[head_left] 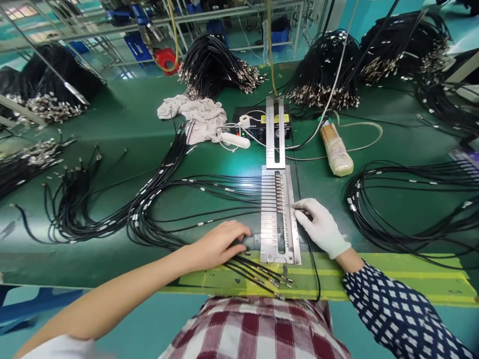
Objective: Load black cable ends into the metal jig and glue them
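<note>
A slotted metal jig (268, 229) lies on the bench in front of me, with several black cables (232, 190) laid side by side in its upper grooves. Their metal ends line up along the jig's middle; the lower grooves are bare. My right hand (320, 227), in a white glove, grips the jig's right edge with bent fingers and thumb. Left of the jig, my bare left hand (220, 244) hovers with thumb and fingers apart, nothing visible between them. Beneath and beside it, loose cable ends (262, 274) with metal connectors point toward the bench's front edge.
Behind the jig stands a black control box (258, 130), with a metal cover plate (270, 134) in front. A crumpled white cloth (198, 117) and a wrapped handheld tool (338, 152) lie nearby. Cable bundles (220, 65) line the back; coiled cables (359, 199) sit at right.
</note>
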Tool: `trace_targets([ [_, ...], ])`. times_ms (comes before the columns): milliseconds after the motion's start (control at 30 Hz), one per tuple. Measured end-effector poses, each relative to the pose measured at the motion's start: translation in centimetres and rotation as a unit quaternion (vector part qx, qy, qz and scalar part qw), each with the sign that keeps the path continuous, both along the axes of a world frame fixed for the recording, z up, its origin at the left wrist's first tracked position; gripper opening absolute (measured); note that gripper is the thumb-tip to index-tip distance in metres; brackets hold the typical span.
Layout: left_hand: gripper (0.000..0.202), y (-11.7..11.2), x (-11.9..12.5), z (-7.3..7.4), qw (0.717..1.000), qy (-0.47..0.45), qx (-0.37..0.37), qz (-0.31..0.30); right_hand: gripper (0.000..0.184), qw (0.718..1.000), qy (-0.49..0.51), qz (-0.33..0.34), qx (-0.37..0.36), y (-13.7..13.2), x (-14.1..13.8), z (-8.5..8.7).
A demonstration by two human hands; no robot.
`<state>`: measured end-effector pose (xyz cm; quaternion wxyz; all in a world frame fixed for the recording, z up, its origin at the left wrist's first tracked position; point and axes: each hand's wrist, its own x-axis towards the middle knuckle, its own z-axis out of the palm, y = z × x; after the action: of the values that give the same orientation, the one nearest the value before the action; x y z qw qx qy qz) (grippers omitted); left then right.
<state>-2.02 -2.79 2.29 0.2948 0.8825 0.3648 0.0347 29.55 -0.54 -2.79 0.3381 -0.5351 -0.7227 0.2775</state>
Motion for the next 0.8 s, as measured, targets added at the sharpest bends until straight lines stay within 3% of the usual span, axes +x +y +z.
trace_targets([
  [67, 0.015, -1.5, -1.3, 0.5, 0.998, 0.047, -0.032, -0.005, 0.013, 1.0, -0.007, 0.0, 0.005, -0.3, 0.0, -0.1],
  [200, 0.01, -2.9, -2.6, 0.4, 0.993, 0.091, -0.064, 0.046, 0.014, 1.0, -0.01, -0.005, 0.001, 0.0, -0.1, 0.0],
  [367, 0.007, -1.6, -3.1, 0.7, 0.983, 0.016, -0.155, 0.098, 0.013, 1.0, -0.013, -0.006, 0.005, 0.1, -0.1, -0.1],
  [433, 0.009, -1.0, -3.3, 1.0, 0.979, -0.023, -0.16, 0.125, 0.013, 1.0, -0.012, -0.008, 0.002, 0.1, 0.0, -0.2],
  [633, 0.015, -0.4, -2.8, 0.7, 0.981, -0.054, -0.039, 0.181, 0.014, 1.0, -0.003, -0.014, 0.004, 0.0, -0.1, -0.1],
  [800, 0.019, -0.6, 1.2, -2.4, 0.988, 0.014, 0.119, 0.093, 0.015, 1.0, -0.003, -0.016, -0.004, 0.0, -0.2, 0.2],
])
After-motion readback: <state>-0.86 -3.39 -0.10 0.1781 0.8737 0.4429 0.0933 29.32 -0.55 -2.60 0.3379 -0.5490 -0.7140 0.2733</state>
